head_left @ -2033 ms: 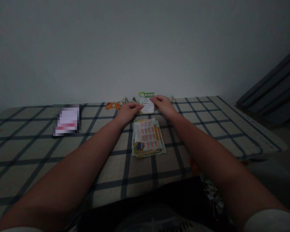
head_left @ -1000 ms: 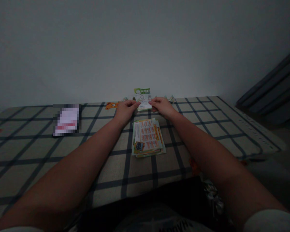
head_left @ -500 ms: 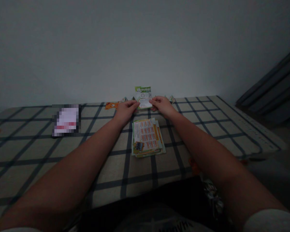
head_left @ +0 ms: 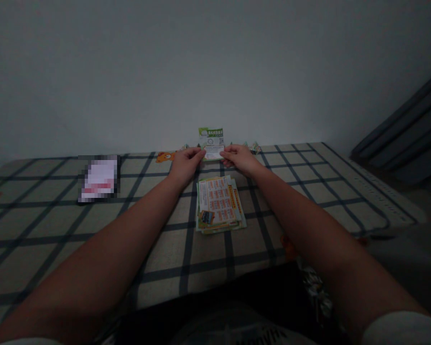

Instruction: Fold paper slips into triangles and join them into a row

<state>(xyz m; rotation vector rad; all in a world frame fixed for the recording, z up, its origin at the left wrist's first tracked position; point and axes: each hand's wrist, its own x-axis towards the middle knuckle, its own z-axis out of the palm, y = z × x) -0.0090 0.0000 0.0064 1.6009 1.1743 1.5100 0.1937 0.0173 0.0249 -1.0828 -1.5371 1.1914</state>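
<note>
A green and white printed leaflet [head_left: 211, 139] is held up near the far edge of the table, its printed face toward me. My left hand [head_left: 187, 163] pinches its lower left edge between thumb and fingers. At the lower right edge, my right hand [head_left: 240, 159] pinches it the same way. Nearer to me, between my forearms, lies a loose stack of printed leaflets [head_left: 220, 203], the top one bearing rows of orange print and a small dark picture. The stack's edges are uneven, and neither hand touches it.
A checked tablecloth [head_left: 158, 230] with orange bear prints covers the table. To the left lies a flat, dark-edged object [head_left: 98, 178], its surface blurred out. A plain wall [head_left: 215, 62] rises behind the table, and a dark curtain [head_left: 405, 124] hangs at the right.
Both hands and the leaflet have shifted slightly left. The right hand's fingers have moved a little along the leaflet's edge. The stack lies as before.
</note>
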